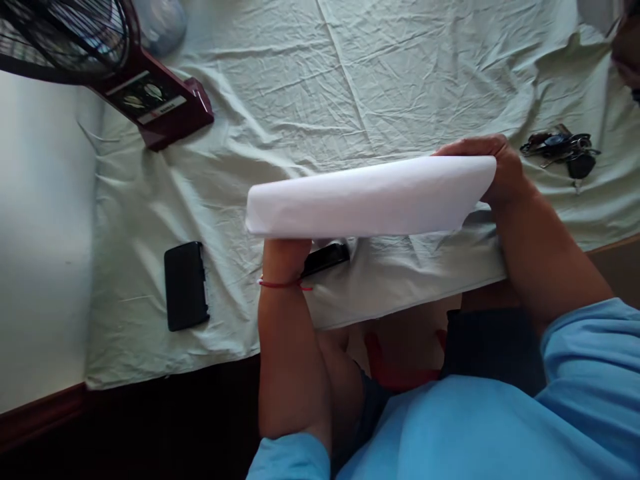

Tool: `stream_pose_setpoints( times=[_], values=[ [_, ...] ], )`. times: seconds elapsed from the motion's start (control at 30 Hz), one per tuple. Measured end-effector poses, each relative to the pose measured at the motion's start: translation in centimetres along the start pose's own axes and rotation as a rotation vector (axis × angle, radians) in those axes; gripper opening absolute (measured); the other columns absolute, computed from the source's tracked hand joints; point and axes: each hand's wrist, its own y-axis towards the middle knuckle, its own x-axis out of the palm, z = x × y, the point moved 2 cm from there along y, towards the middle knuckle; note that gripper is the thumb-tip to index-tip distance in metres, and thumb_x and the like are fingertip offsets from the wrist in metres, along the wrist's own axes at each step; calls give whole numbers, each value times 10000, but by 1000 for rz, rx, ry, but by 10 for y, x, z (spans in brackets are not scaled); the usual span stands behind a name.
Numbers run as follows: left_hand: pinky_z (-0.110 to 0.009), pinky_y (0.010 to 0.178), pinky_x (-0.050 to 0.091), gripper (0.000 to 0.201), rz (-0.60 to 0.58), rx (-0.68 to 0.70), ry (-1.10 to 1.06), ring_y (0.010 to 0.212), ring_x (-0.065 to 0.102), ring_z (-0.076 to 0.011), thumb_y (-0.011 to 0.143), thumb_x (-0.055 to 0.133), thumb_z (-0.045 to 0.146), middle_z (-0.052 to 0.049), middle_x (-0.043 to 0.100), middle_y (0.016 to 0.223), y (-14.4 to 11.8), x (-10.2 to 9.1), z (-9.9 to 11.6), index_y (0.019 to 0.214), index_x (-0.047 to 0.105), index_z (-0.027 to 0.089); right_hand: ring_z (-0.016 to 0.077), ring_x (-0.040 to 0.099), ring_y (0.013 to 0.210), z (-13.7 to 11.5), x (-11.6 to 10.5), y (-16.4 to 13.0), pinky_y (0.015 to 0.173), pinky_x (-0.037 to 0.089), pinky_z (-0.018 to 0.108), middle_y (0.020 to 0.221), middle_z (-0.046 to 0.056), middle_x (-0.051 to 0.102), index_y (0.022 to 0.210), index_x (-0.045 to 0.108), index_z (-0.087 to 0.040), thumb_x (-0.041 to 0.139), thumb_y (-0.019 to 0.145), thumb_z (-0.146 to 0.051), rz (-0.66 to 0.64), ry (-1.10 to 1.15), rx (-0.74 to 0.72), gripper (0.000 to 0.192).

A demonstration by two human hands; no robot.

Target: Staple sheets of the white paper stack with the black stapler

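Note:
A white sheet of paper (370,200), bent or folded over into a long band, is held up above the cloth near the table's front edge. My right hand (505,173) grips its right end, the thumb side along the upper edge and the other fingers partly behind the paper. Under the left end comes my left hand (287,257), with a red string at the wrist; its fingers are hidden by the paper it holds. A black object like a phone or case (327,259) lies on the cloth just right of my left wrist, partly covered by the paper and hand.
A wrinkled pale green cloth (300,93) covers the table. At the upper left stands a dark red fan (160,110) beside a white wall. A black rectangular device (186,287) lies at the left. Keys (565,150) rest beyond my right hand.

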Motion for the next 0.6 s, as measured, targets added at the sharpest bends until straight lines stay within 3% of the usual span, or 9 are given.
stream_pose_setpoints(
  times=[0.1,0.23,0.33,0.43,0.6],
  values=[
    [-391,894,619,366,0,-64,-7,977,736,-293,996,778,543,-70,761,865,-1,1,6,807,725,234,379,840,1145,7,-5,8,1081,707,527,1062,119,866,930,862,-186,1098,545,-573,12,4,45,595],
    [-315,632,381,470,-38,-161,179,660,472,-182,995,791,450,4,543,619,2,-1,12,626,587,243,324,803,1127,18,-12,15,1181,683,539,1145,77,879,970,835,-202,1163,448,-402,46,-20,73,648],
    [-336,612,290,531,-65,-198,298,612,402,-183,981,810,445,16,492,578,5,-5,12,580,510,268,298,797,1064,25,-13,18,1175,684,540,1179,88,881,1005,841,-200,1167,462,-340,22,-29,88,649],
    [-344,614,289,527,-100,-188,349,590,418,-191,960,813,479,10,515,554,1,-12,12,575,513,278,279,801,1013,29,-14,19,1097,710,505,1153,82,882,1028,853,-208,1166,467,-325,-5,-36,108,653],
    [-350,723,474,338,-146,-255,217,757,673,-245,914,795,567,-60,780,786,-19,-22,19,824,738,246,236,792,968,29,-18,21,965,716,401,1140,88,882,1020,847,-199,1145,481,-271,22,-48,114,621]
  ],
)
